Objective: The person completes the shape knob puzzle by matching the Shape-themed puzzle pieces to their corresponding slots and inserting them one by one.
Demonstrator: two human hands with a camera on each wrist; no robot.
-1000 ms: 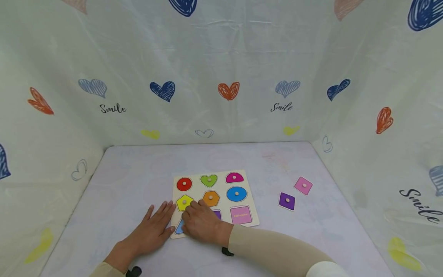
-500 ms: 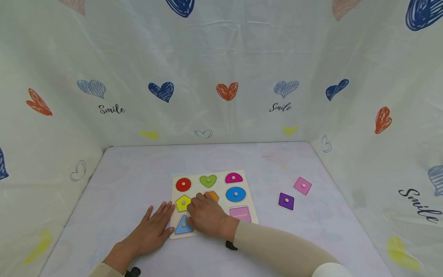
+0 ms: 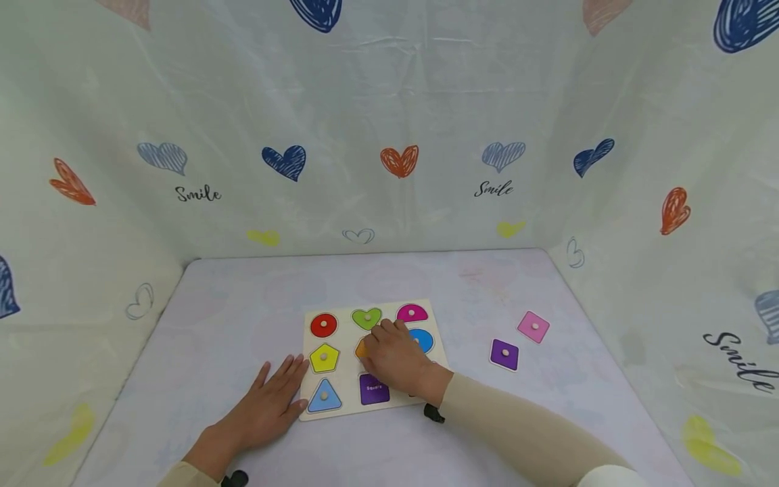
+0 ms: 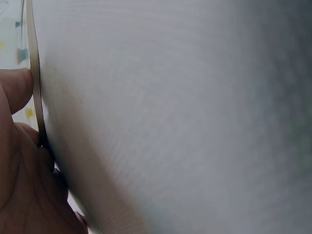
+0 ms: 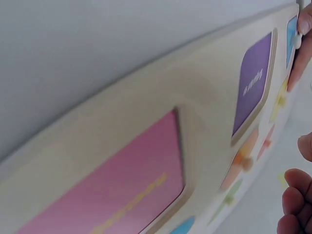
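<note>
A wooden shape puzzle board lies on the table. Flat on the tabletop, my left hand spreads its fingers, with fingertips at the board's left edge. My right hand is over the board's right half, its fingers loosely bent, partly covering the orange hexagon and the blue oval. In the right wrist view, its thumb and fingers are apart with nothing between them. The purple recess marked Square and the pink recess hold no pieces. The blue triangle sits in its slot.
To the right of the board lie a purple knobbed piece and a pink knobbed piece. The red circle, green heart, magenta half circle and yellow pentagon fill other slots. A heart-printed curtain surrounds the table.
My right hand has moved rightward across the board from near the blue triangle, uncovering that triangle and the purple recess. My left hand has stayed in place.
</note>
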